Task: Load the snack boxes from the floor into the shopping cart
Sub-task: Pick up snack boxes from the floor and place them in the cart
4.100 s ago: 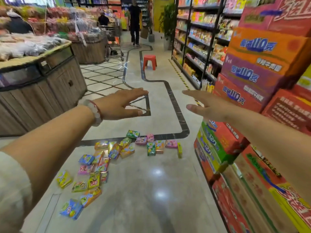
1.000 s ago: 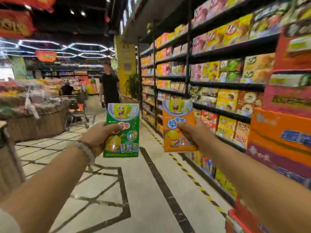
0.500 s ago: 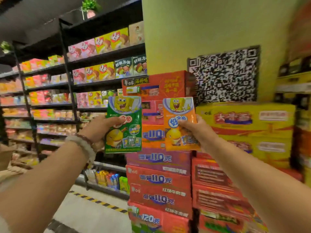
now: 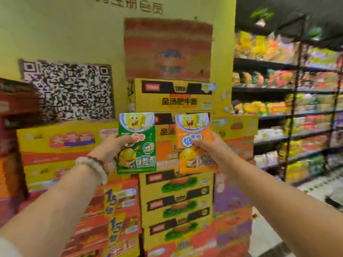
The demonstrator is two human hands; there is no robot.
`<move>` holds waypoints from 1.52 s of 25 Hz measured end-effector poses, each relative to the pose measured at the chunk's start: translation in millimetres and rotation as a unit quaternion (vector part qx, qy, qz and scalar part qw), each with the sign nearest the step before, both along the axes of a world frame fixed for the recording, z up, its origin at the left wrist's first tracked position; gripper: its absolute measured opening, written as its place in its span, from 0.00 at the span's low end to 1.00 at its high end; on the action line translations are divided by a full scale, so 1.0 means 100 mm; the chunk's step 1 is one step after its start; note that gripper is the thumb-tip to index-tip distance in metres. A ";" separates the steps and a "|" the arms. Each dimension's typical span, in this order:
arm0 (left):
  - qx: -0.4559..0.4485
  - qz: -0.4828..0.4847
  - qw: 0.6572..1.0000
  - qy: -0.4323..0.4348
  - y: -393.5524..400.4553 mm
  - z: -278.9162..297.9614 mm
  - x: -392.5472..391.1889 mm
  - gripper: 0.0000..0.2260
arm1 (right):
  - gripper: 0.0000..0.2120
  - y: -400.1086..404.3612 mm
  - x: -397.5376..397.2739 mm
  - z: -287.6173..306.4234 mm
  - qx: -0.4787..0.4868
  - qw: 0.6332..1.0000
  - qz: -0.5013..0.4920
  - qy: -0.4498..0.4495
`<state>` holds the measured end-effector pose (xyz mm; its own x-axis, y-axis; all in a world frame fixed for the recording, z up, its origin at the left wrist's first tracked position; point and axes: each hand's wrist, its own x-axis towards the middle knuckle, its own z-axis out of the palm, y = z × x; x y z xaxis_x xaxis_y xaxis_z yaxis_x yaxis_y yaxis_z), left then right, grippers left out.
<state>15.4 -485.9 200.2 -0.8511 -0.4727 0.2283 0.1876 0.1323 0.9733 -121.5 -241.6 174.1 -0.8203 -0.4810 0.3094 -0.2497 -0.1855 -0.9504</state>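
Observation:
I hold two flat snack boxes upright at chest height in front of me. My left hand (image 4: 109, 151), with a bead bracelet at the wrist, grips a green snack box (image 4: 138, 145) with a yellow cartoon figure by its left edge. My right hand (image 4: 209, 154) grips an orange snack box (image 4: 193, 127) with the same figure by its right edge. The two boxes are side by side with a small gap between them. No shopping cart and none of the boxes on the floor are in view.
Straight ahead stands a tall stack of yellow, red and purple cartons (image 4: 176, 206) against a yellow pillar (image 4: 74, 30) with a QR code poster (image 4: 68, 89). Black shelves (image 4: 289, 112) full of snack bags run along the right. A strip of pale floor (image 4: 315, 188) shows at the lower right.
The view has swung to the right, from the aisle across the shelves to the carton stack and pillar. Both hands keep the same hold on the two boxes, picked up since the earliest frame.

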 end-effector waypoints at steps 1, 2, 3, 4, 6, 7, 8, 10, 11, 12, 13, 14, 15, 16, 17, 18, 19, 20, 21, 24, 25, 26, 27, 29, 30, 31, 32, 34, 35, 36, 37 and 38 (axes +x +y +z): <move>0.001 -0.027 1.000 -0.006 0.20 -0.01 -0.31 0.28 | 0.25 0.27 -0.19 -0.03 0.002 1.000 -0.029 -0.007; 0.004 -0.051 0.999 -0.014 0.38 -0.04 -0.63 0.29 | 0.26 0.52 -0.35 -0.05 0.000 0.998 -0.057 -0.011; -0.003 -0.079 0.997 -0.019 0.58 -0.05 -0.91 0.29 | 0.27 0.76 -0.51 -0.06 -0.005 0.996 -0.083 -0.013; -0.006 -0.119 0.993 -0.023 0.82 -0.06 -1.24 0.29 | 0.28 1.02 -0.71 -0.08 -0.013 0.993 -0.113 -0.017; 0.021 -0.173 0.985 -0.016 1.21 -0.08 -1.84 0.29 | 0.29 1.45 -1.03 -0.10 -0.011 0.987 -0.162 -0.014; 0.025 -0.197 0.980 -0.019 1.42 -0.09 -2.13 0.30 | 0.26 1.66 -1.18 -0.12 -0.007 0.982 -0.188 -0.005; 0.022 -0.220 0.975 -0.022 1.62 -0.12 -2.42 0.29 | 0.23 1.85 -1.32 -0.16 -0.006 0.977 -0.215 -0.001; 0.015 -0.277 0.961 -0.023 2.07 -0.14 -3.01 0.18 | 0.20 2.27 -1.58 -0.23 -0.014 0.963 -0.269 -0.013; 0.018 -0.309 0.951 -0.025 2.28 -0.18 -3.28 0.14 | 0.20 2.47 -1.69 -0.27 -0.019 0.957 -0.289 -0.020; 0.018 -0.339 0.940 -0.035 2.51 -0.23 -3.54 0.13 | 0.20 2.68 -1.79 -0.33 -0.026 0.949 -0.313 -0.026; 0.017 -0.364 0.930 -0.044 2.74 -0.29 -3.77 0.13 | 0.21 2.89 -1.88 -0.38 -0.032 0.940 -0.339 -0.033; 0.021 -0.392 0.918 -0.053 3.01 -0.38 -4.01 0.14 | 0.23 3.11 -1.98 -0.44 -0.038 0.928 -0.368 -0.040; 0.028 -0.415 0.907 -0.064 3.24 -0.47 -4.25 0.16 | 0.23 3.34 -2.06 -0.51 -0.039 0.919 -0.390 -0.048; 0.034 -0.437 0.895 -0.079 3.48 -0.56 -4.43 0.16 | 0.23 3.56 -2.14 -0.58 -0.041 0.909 -0.412 -0.054; 0.039 -0.457 0.884 -0.093 3.71 -0.65 -4.62 0.16 | 0.21 3.79 -2.23 -0.67 -0.044 0.900 -0.430 -0.059; 0.039 -0.478 0.871 -0.103 3.95 -0.74 -4.81 0.17 | 0.21 4.01 -2.33 -0.75 -0.045 0.891 -0.447 -0.064; 0.042 -0.499 0.859 -0.112 4.21 -0.85 -5.04 0.18 | 0.20 4.26 -2.47 -0.85 -0.047 0.880 -0.467 -0.069; 0.046 -0.510 0.851 -0.119 4.44 -0.96 -5.23 0.18 | 0.20 4.48 -2.61 -0.94 -0.047 0.871 -0.483 -0.072; 0.054 -0.516 0.846 -0.123 4.66 -1.06 -5.41 0.16 | 0.20 4.70 -2.77 -1.02 -0.050 0.864 -0.496 -0.076; 0.069 -0.528 0.832 -0.155 5.25 -1.33 -5.98 0.09 | 0.24 5.27 -3.31 -1.23 -0.066 0.844 -0.523 -0.098; 0.073 -0.528 0.830 -0.166 5.41 -1.42 -6.16 0.09 | 0.25 5.43 -3.49 -1.32 -0.064 0.840 -0.529 -0.104; 0.075 -0.526 0.830 -0.172 5.55 -1.49 -6.35 0.09 | 0.25 5.56 -3.68 -1.39 -0.065 0.836 -0.533 -0.113; 0.073 -0.523 0.830 -0.178 5.69 -1.57 -6.58 0.10 | 0.23 5.70 -3.87 -1.48 -0.069 0.834 -0.533 -0.124; 0.060 -0.524 0.827 -0.194 5.95 -1.73 -7.01 0.12 | 0.22 5.93 -4.28 -1.68 -0.075 0.829 -0.534 -0.144; 0.057 -0.525 0.825 -0.201 6.07 -1.80 -7.21 0.13 | 0.23 6.03 -4.48 -1.77 -0.076 0.825 -0.539 -0.153; 0.057 -0.525 0.824 -0.205 6.19 -1.89 -7.45 0.12 | 0.26 6.14 -4.68 -1.85 -0.070 0.820 -0.545 -0.159; 0.060 -0.527 0.821 -0.209 6.33 -1.98 -7.69 0.10 | 0.28 6.25 -4.89 -1.94 -0.064 0.819 -0.546 -0.166; 0.062 -0.532 0.813 -0.228 6.62 -2.15 -8.16 0.06 | 0.27 6.48 -5.31 -2.17 -0.065 0.810 -0.554 -0.181; 0.062 -0.538 0.806 -0.239 6.76 -2.22 -8.40 0.05 | 0.25 6.60 -5.50 -2.28 -0.070 0.803 -0.560 -0.193; 0.059 -0.542 0.800 -0.252 6.92 -2.30 -8.62 0.06 | 0.22 6.71 -5.67 -2.36 -0.072 0.796 -0.564 -0.206; 0.053 -0.546 0.793 -0.265 7.07 -2.39 -8.81 0.08 | 0.19 6.83 -5.82 -2.47 -0.072 0.792 -0.566 -0.219; 0.044 -0.549 0.786 -0.280 7.23 -2.49 -8.99 0.11 | 0.17 6.95 -5.95 -2.56 -0.072 0.787 -0.567 -0.233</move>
<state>-883.5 237.4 -48.6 -0.7120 0.6249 -0.3202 -0.3197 0.1176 0.9402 -716.3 453.4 -81.9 -0.7366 0.6553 -0.1673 0.0364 -0.2086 -0.9773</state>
